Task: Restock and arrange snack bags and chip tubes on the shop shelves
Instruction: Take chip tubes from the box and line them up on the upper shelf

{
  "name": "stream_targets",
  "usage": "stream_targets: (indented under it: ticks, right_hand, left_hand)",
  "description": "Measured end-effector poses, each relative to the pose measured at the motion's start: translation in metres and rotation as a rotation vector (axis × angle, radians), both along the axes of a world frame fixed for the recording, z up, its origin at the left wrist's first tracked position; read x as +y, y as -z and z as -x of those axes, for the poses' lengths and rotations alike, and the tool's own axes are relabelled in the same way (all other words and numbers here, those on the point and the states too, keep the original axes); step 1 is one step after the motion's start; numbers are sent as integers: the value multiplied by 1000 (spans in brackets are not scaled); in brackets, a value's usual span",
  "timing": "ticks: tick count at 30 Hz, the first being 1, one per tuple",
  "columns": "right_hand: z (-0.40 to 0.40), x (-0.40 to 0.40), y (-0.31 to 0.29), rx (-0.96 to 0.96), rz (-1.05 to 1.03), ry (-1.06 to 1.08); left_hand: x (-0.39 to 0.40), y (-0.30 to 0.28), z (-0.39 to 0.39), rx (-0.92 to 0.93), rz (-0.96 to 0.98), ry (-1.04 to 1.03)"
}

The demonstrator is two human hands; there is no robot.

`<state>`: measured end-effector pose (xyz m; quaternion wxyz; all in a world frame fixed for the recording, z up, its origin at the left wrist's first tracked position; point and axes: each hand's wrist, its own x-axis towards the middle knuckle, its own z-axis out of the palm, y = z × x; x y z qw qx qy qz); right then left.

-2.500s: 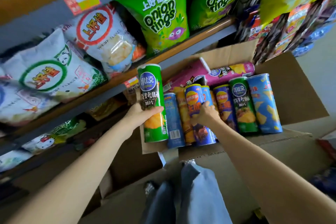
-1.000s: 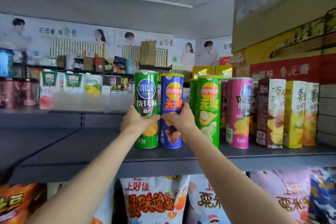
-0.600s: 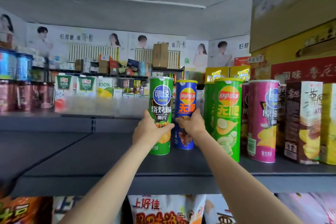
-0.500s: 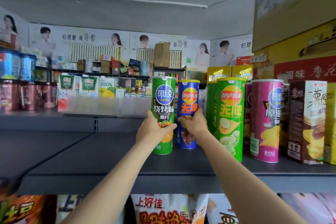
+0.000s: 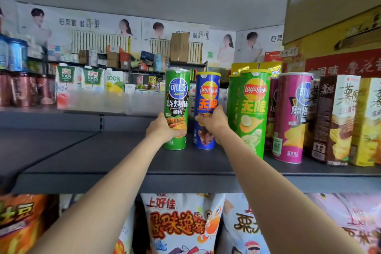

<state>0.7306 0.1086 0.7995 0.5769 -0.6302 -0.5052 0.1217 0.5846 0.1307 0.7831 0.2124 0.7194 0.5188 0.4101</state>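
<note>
Left hand: fingers wrapped round glossy green tube, upright on the matte grey shelf
Right hand: gripping blue tube, upright, apparently just beside the green one
Below: crinkly snack bags

Bright, even daylight with soft shadows. Wide-angle bending curves the shelf edges. A smeared blur band crosses the mid-left; corners look soft.

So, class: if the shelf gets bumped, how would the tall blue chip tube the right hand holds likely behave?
The blue chip tube stands tall on a narrow base, so it probably tips easily. Round, it would likely roll along the shelf. Its rigid-looking wall suggests the right hand won't crush it.
</note>
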Motion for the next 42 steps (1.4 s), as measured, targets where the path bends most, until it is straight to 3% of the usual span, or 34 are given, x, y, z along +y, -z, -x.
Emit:
stream_targets:
  ticks: [10,14,19,22,24,27,31,34,38,42]
  right_hand:
    - [-1,5,3,121,7,2]
    - [4,-4,14,149,105,60]
    - [25,-55,14,1,51,73]
    - [29,-115,31,86,10,-63]
    - [18,-164,52,98,5,-78]
    - [-7,-234,90,93,75,-18]
    - [-64,-287,157,183,279,155]
    - [-106,-319,218,119,481,259]
    - [-164,-369,308,166,859,272]
    - [-213,-397,381,193,1099,254]
  left_hand:
    - [25,-3,-8,62,129,34]
    - [14,2,0,104,129,7]
    - [-37,-6,26,29,-185,-17]
    - [-89,19,24,-153,-513,173]
    - [-126,53,15,-206,-613,377]
    - [-174,117,-13,-163,-494,620]
    - [-220,214,-64,-44,-115,795]
    - [-238,275,-89,115,118,919]
    - [-253,344,-121,369,344,935]
    - [-261,400,-157,491,493,847]
